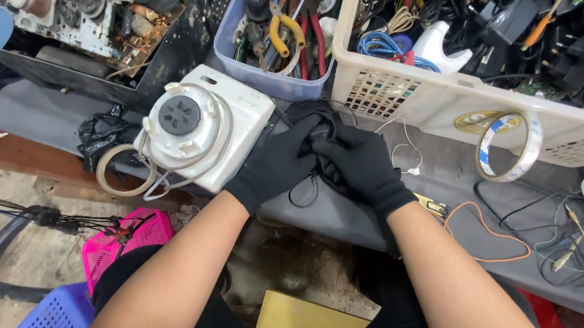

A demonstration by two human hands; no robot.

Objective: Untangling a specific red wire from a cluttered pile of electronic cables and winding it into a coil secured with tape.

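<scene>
Black bundled cord or small dark device (321, 135) sat just right of the white square plastic appliance with a round grey dial (196, 134); left hand (275, 163) and right hand (363, 165), both black-gloved, were closed around it; exact object unclear; handling appeared under way, nothing visibly separated; white slotted basket of cables (444, 102) stood further right.

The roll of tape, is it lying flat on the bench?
No, the roll of tape stands on edge, leaning against the white basket.

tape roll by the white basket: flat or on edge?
On edge. The tape roll stands tilted, leaning against the white basket, its open centre facing the camera. Neither gloved hand touches it.
</scene>
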